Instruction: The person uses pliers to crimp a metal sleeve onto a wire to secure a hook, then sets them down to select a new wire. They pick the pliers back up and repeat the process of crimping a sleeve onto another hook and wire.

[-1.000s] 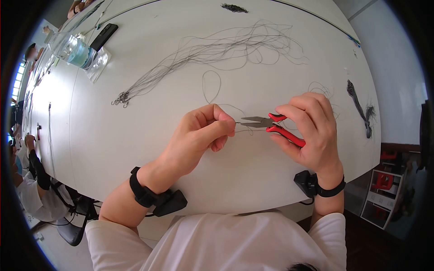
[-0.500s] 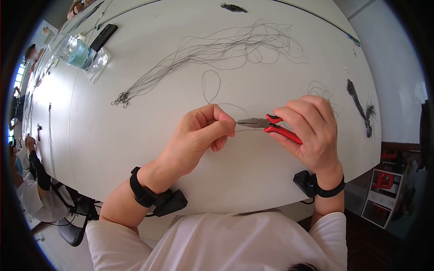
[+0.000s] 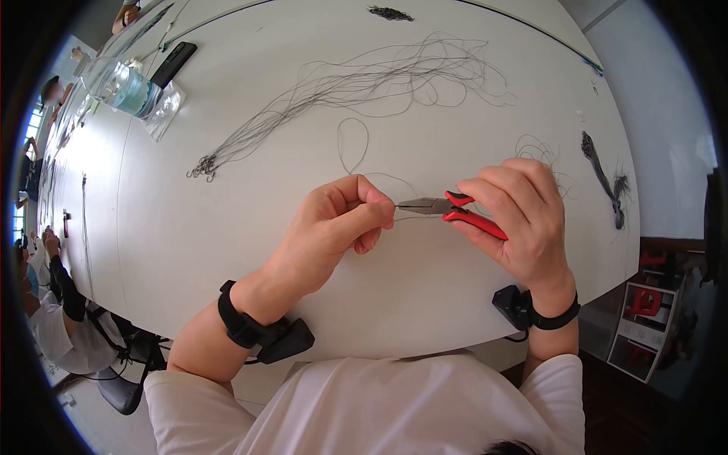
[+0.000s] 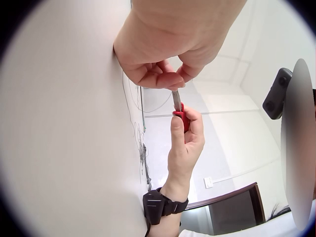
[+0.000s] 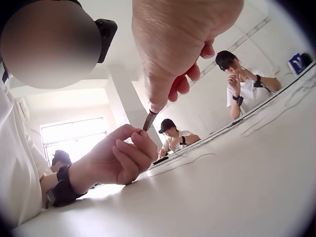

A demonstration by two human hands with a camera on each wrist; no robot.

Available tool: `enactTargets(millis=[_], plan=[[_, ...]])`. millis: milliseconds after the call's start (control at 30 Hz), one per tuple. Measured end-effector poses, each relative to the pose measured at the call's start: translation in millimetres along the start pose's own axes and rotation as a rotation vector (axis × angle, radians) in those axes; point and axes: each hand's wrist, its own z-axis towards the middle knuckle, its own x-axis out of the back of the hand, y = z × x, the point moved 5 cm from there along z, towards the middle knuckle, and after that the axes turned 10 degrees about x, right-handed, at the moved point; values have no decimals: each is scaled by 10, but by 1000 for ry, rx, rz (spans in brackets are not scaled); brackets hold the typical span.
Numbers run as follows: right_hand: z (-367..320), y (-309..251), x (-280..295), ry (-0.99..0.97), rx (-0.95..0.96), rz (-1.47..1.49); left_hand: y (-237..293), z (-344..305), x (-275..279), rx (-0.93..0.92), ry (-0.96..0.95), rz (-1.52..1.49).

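My left hand pinches a small dark piece between thumb and forefinger, mostly hidden by the fingertips. A thin fishing line loops on the table and runs past these fingers. In my right hand I hold needle-nose pliers by their red and black handles. The closed jaws point left, their tips right at the left fingertips, over the small piece's end. The left wrist view shows the pliers' metal nose meeting the left fingers; in the right wrist view the left hand has its other fingers curled.
Beyond the hands lies a long bundle of fishing lines with hooks at its left end. Dark bundles lie at the far edge and on the right. A plastic bottle and a black phone are at upper left.
The pliers have shifted slightly left and their jaws have gone from parted to closed at the left fingertips. The left hand has stayed in place.
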Motion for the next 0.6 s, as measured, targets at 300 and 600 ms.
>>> enactTargets(millis=[300, 600], plan=[[3, -12, 4, -9, -6, -5, -3, 3, 3, 5, -10, 16], [5, -8, 8, 1, -8, 0, -4, 3, 7, 9, -7, 12]])
